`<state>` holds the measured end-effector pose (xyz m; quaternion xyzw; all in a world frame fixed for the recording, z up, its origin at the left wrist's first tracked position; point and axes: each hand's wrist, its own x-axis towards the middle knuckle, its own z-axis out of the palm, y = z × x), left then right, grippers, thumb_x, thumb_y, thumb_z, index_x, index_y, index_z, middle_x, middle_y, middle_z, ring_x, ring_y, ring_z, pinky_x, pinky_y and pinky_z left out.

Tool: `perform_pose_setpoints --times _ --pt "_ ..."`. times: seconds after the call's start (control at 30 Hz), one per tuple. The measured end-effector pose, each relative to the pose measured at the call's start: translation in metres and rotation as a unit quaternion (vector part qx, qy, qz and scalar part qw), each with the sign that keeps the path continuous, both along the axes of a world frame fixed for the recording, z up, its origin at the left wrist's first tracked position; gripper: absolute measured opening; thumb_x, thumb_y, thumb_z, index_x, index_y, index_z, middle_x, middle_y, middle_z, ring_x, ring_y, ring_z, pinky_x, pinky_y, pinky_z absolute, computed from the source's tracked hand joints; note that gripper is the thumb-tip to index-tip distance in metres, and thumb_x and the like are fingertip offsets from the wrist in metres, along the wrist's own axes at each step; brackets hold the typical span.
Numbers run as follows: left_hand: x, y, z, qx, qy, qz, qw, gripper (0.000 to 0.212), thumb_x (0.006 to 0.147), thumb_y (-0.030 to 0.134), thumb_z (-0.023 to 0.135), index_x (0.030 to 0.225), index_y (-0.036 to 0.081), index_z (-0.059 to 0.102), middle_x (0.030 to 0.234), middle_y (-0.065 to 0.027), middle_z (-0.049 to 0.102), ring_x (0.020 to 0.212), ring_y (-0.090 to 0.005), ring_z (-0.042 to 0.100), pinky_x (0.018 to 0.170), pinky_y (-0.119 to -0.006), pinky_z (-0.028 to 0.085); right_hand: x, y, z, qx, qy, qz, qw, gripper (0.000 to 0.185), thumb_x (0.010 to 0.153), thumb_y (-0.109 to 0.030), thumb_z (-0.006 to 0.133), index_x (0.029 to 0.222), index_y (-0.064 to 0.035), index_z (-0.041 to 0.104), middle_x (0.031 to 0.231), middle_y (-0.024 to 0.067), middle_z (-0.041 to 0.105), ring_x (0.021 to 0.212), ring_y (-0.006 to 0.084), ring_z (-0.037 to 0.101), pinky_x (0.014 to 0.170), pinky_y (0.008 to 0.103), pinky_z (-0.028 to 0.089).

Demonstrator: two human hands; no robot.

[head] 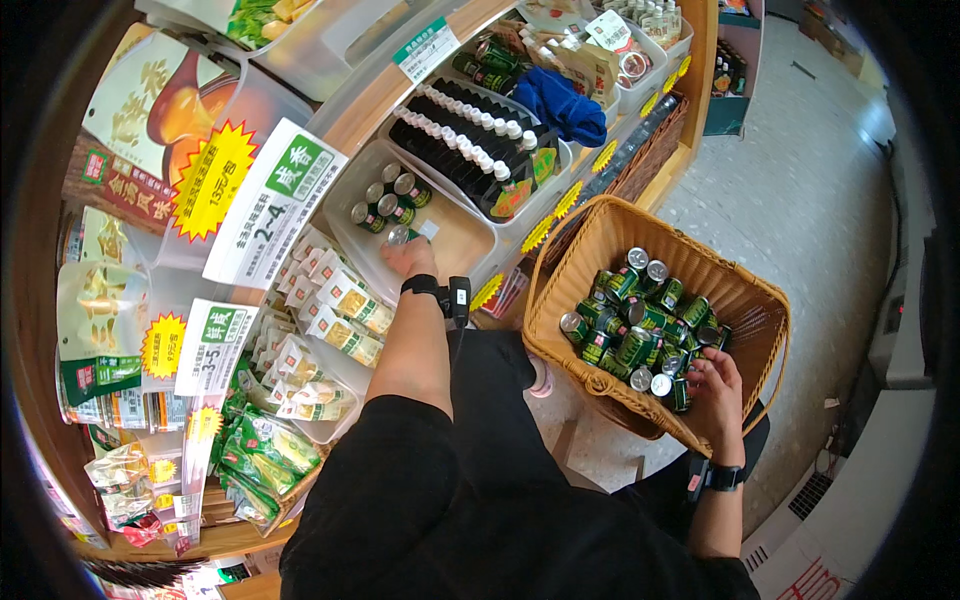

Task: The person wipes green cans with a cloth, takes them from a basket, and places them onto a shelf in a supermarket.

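Observation:
My left hand [411, 257] reaches into a clear plastic bin [480, 251] and has its fingers around a small green can [401, 235]. Several more green cans [393, 205] stand upright at that bin's far end. My right hand [714, 382] is over the near right edge of a wicker basket [750, 300], its fingers bent beside the cans there. Many green cans [637, 345] lie jumbled in the basket, some on their sides. Whether my right fingers grip a can cannot be told.
Beside the bin stands a tub of black pouches with white caps [465, 142]; a blue cloth [561, 105] lies at its far corner. White-capped packets [349, 300] fill a container nearer me. Price signs [274, 202] line the shelf at left. Grey floor [787, 187] lies at right.

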<state>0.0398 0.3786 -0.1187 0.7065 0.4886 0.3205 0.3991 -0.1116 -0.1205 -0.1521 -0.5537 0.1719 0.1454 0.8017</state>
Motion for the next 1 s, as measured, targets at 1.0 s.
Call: perform_pose_setpoints --times 1.0 --pt "-0.002 0.014 0.007 -0.07 0.067 -0.137 0.986 0.065 0.069 0.014 0.056 0.128 0.0 0.033 0.125 -0.0168 0.043 0.114 -0.0265 0.043 0.094 -0.029 0.033 -0.004 -0.006 0.013 0.007 0.012 -0.035 0.999 0.022 0.088 -0.016 0.05 0.106 -0.0052 0.047 0.088 0.002 0.056 0.074 0.0092 0.055 0.062 0.0215 0.045"
